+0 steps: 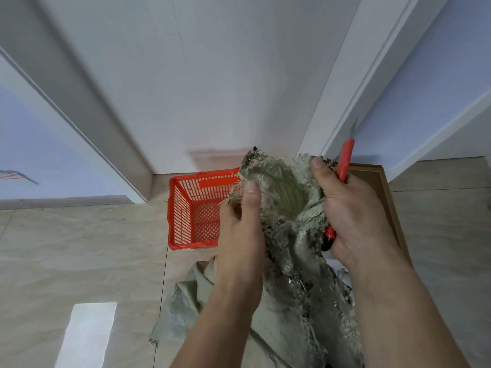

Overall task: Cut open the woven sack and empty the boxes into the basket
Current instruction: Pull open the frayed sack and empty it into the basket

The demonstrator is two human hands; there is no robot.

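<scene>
While both hands pull the frayed mouth of the woven sack (287, 197) apart at the centre of the frame, the left hand (239, 227) pinches its left edge and the right hand (353, 213) grips the right edge together with a red knife (344, 166). Behind the left hand, a red basket (183, 208) sits on the tiled floor (79, 248).

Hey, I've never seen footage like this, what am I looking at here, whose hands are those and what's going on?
This is one picture from a camera worn on a person's head, looking down at their own bare hands. There is no machine. The left hand and right hand hold open the frayed mouth of a woven sack, which hangs down to the tiled floor. The right hand also grips a red knife, blade pointing up. A red basket stands on the floor beyond the sack and looks empty. No boxes are visible.
</scene>
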